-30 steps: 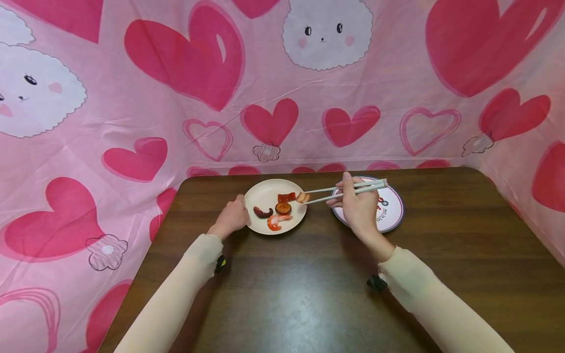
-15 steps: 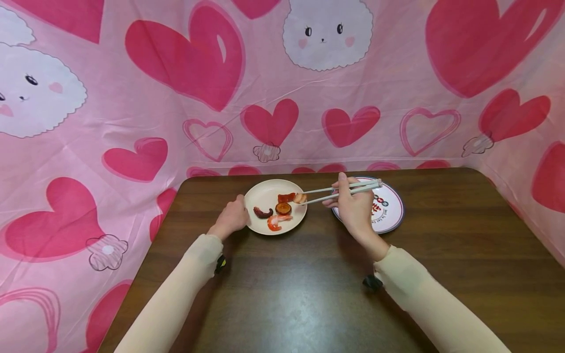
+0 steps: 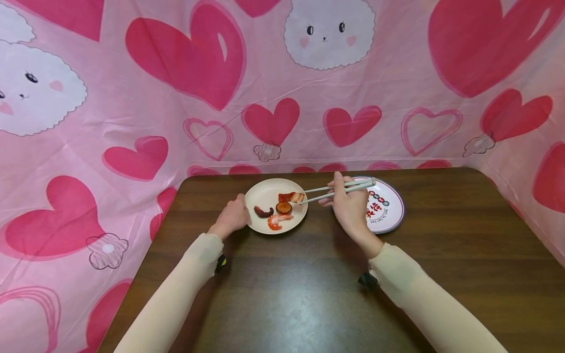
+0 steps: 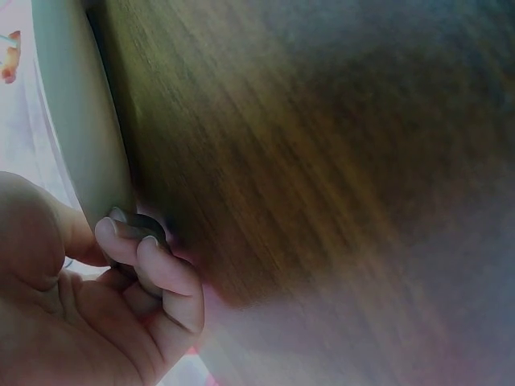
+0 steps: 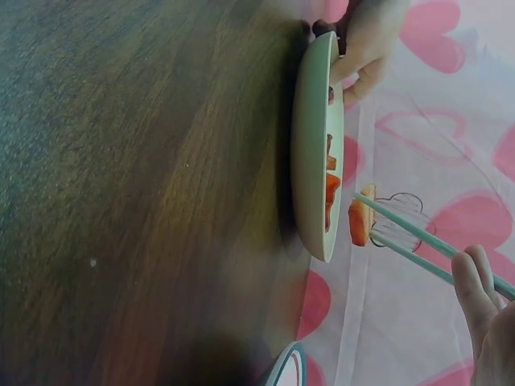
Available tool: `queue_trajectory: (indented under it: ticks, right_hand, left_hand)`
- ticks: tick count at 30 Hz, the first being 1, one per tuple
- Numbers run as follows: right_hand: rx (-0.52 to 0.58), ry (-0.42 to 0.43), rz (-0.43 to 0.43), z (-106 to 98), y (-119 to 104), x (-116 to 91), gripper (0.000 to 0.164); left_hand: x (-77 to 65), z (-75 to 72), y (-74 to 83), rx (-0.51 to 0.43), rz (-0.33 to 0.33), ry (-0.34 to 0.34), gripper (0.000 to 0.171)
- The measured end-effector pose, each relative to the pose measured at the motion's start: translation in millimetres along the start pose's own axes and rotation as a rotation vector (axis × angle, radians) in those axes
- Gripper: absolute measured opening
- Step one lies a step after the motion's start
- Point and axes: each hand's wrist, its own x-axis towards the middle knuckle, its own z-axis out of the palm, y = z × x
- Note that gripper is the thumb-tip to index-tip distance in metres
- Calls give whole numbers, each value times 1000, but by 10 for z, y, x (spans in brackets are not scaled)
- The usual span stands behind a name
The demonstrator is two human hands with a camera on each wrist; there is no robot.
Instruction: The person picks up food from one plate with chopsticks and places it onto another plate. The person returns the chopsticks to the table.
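Observation:
My left hand (image 3: pixel 232 214) grips the left rim of a cream plate (image 3: pixel 258 193); in the left wrist view its fingers curl at the edge. My right hand (image 3: pixel 350 208) holds pale green chopsticks (image 5: pixel 418 234). Between their tips is an orange-and-white food slice (image 5: pixel 362 217), kind unclear, held above the plate's right side. On the plate lie a peeled shrimp (image 3: pixel 274 224), a dark curled piece like an octopus tentacle (image 3: pixel 263 213), a round brown piece like a mushroom cap (image 3: pixel 283 208), and a reddish-brown piece (image 3: pixel 284 197).
A white plate (image 3: pixel 390 213) with a blue rim and red print stands to the right, partly behind my right hand. Both plates are on a dark wooden table (image 3: pixel 282 294). A pink cloth (image 3: pixel 304 88) with hearts hangs along the back and sides.
My right hand has moved left, carrying the slice in the chopsticks farther over the cream plate, beside the reddish-brown piece. The left hand stays on the rim.

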Motion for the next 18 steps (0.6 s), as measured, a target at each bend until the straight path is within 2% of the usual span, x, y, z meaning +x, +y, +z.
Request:
queue_trajectory:
  ticks: [8,18]
  right_hand:
    - [-18,-4,53,55,-19,19,41]
    - [-20,-19,83,136,-311,-62,38]
  left_hand:
    - [-3,-1,5,-7,2,-1,36]
    - [-14,-5,13,-15,5,-7,38]
